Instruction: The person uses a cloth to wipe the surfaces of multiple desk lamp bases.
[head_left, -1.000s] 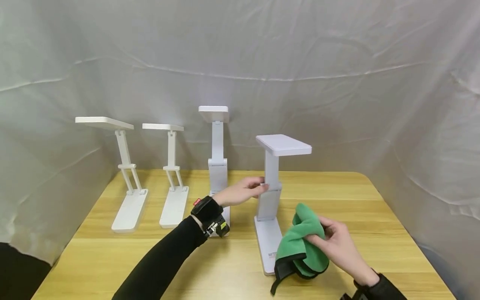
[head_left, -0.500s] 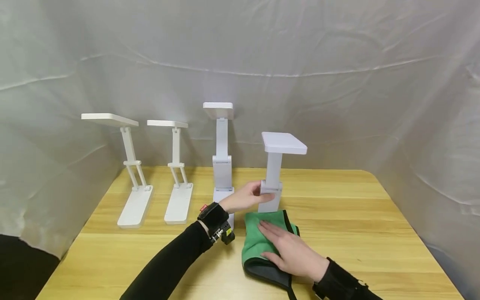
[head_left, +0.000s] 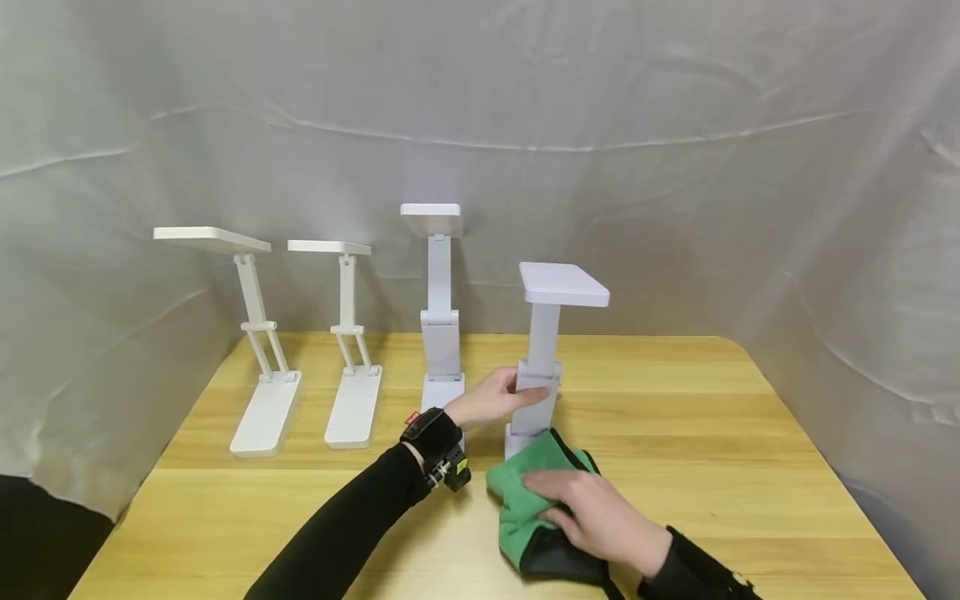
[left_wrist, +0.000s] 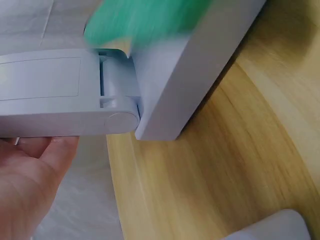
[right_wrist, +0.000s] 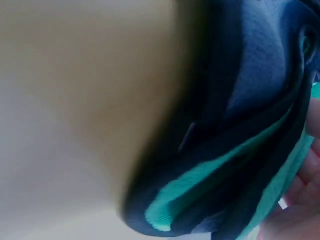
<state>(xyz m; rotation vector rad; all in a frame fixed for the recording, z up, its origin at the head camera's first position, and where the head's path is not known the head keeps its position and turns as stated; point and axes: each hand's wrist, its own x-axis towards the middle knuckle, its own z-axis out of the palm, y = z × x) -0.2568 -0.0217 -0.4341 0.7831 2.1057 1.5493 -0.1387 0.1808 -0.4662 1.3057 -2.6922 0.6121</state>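
A white folding desk lamp (head_left: 536, 408) stands at the centre right of the table in the head view. My left hand (head_left: 491, 398) grips its stem just below the middle hinge, thumb across the front. In the left wrist view, the stem's bottom hinge (left_wrist: 119, 95) meets the lamp's base (left_wrist: 170, 95). A green cloth (head_left: 525, 492) with black edging covers most of that base. My right hand (head_left: 600, 517) holds the cloth bunched under bent fingers, pressing it over the base. Cloth folds (right_wrist: 240, 165) fill much of the blurred right wrist view.
Three more white desk lamps stand unfolded to the left: one beside my left forearm (head_left: 441, 333), a slimmer one (head_left: 352, 408), and another at the far left (head_left: 266, 417). The wooden table (head_left: 712, 450) is backed by a grey fabric curtain (head_left: 675, 208).
My right hand has brought the cloth from the lamp's right side onto its base, laid flat, then bunched it and drawn it slightly nearer. My left grip has moved slightly lower on the stem.
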